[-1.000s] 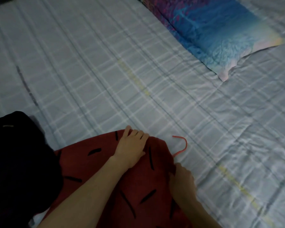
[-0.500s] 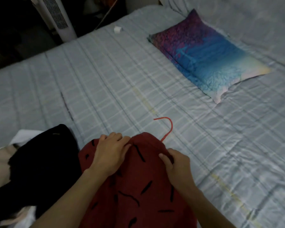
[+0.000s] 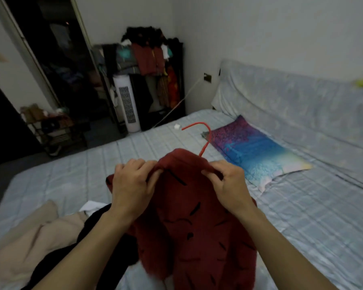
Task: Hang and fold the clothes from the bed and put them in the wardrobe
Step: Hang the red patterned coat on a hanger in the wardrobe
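A dark red garment with black dashes [image 3: 189, 231] hangs lifted above the bed [image 3: 302, 216], on a red hanger whose hook [image 3: 203, 132] sticks up out of its neck. My left hand [image 3: 134, 185] grips the garment's left shoulder. My right hand [image 3: 228, 185] pinches its right shoulder. Most of the hanger is hidden inside the cloth. A black garment [image 3: 96, 237] and a beige one [image 3: 29, 243] lie on the bed at lower left, with a bit of white cloth [image 3: 92, 206] between them. An open wardrobe rack [image 3: 151, 65] holding clothes stands at the back.
A colourful pillow [image 3: 256, 151] lies on the bed to the right, with the covered headboard [image 3: 302, 105] behind it. A white tower fan [image 3: 127, 105] stands by the rack. A low shelf with shoes [image 3: 50, 130] is at the left, beside a dark doorway.
Both hands have lifted the red garment with its hanger off the bed. The view has tilted up, bringing the wardrobe rack, fan and wall into sight.
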The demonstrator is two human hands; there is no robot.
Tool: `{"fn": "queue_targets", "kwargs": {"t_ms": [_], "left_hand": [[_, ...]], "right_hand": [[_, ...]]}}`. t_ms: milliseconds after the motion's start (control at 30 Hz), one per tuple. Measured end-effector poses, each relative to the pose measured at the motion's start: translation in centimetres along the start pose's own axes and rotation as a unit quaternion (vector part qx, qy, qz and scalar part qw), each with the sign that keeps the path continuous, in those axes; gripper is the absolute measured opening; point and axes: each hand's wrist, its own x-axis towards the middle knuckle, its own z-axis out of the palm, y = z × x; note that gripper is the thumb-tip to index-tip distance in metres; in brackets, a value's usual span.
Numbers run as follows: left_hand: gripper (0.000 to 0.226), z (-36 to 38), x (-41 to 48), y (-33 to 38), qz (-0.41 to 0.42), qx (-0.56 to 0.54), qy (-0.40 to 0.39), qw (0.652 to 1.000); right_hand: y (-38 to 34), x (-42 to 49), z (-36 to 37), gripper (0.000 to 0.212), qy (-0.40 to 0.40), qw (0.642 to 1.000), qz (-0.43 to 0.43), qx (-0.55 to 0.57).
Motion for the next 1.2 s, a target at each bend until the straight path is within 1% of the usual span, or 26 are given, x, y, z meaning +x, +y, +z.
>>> {"fn": "queue_targets", "kwargs": {"t_ms": [133,267,367,533,633,767,833,900,1033,1067,1200], "left_hand": [[0.028,-8.8,0.1,3.7,0.042,0.025,0.050,0.998],[0.023,-16.0,-1.5,6.6,0.083,-0.012,0.078,0.993],[0.023,-19.9,-3.6,8.4,0.090,-0.036,0.097,0.991],[0.024,-24.7,-7.3,10.9,0.050,-0.059,0.174,0.982],[0.025,-27.6,-9.6,12.4,0.036,-0.056,0.191,0.979],[0.030,-30.9,-12.8,13.7,-0.004,-0.013,0.200,0.980],[0.029,-32.2,-14.8,14.5,-0.026,0.018,0.196,0.980],[0.028,-33.5,-17.2,15.4,-0.049,0.044,0.195,0.979],[0.028,-36.2,-22.8,16.8,-0.100,0.098,0.187,0.972],[0.028,-37.1,-24.4,17.0,-0.115,0.111,0.188,0.969],[0.027,-41.6,-29.7,17.6,-0.177,0.155,0.213,0.948]], "right_hand": [[-7.5,0.2,-5.4,0.009,0.029,0.997,-0.076,0.001],[-14.4,-1.0,-10.0,0.009,0.039,0.989,-0.143,-0.013],[-18.9,-2.2,-12.6,0.011,0.027,0.980,-0.190,-0.047],[-25.2,-4.2,-16.2,0.014,0.022,0.974,-0.223,-0.027],[-27.2,-5.5,-17.6,0.015,0.008,0.975,-0.223,0.004],[-28.2,-7.5,-18.1,0.016,-0.017,0.972,-0.231,0.037],[-28.2,-8.6,-18.0,0.017,-0.048,0.971,-0.226,0.060],[-28.2,-9.9,-17.8,0.019,-0.097,0.965,-0.228,0.085],[-29.1,-12.6,-17.3,0.029,-0.211,0.930,-0.276,0.120],[-29.5,-13.3,-17.0,0.030,-0.228,0.923,-0.284,0.125],[-31.5,-15.9,-14.5,0.019,-0.226,0.919,-0.303,0.114]]}}
